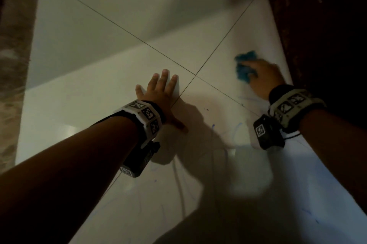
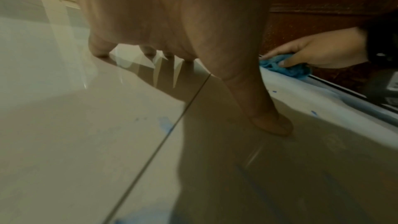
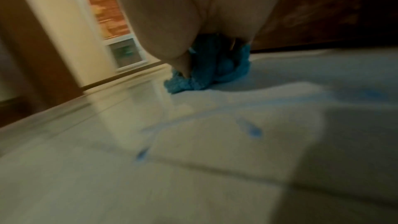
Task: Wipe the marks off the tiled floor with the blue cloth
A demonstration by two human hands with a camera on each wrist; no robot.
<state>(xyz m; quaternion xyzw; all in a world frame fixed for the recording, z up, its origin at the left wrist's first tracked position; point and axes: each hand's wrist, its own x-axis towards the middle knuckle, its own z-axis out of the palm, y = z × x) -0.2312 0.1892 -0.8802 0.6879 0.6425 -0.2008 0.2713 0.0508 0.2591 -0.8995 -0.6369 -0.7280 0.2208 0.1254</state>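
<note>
On glossy pale tiled floor (image 1: 111, 77), blue marks (image 3: 254, 131) beside dark wooden furniture (image 1: 321, 25)

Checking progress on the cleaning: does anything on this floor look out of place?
Yes: blue marks streak the pale tiled floor between the hands. The right hand grips the blue cloth near the dark wooden edge; the left hand rests flat.

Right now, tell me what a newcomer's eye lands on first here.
First, the crumpled blue cloth, pressed to the glossy pale tiled floor by the right hand beside the dark wooden panel. Next, the left hand splayed flat near the tile joints' crossing, and blue scribbled marks between the wrists.
</note>
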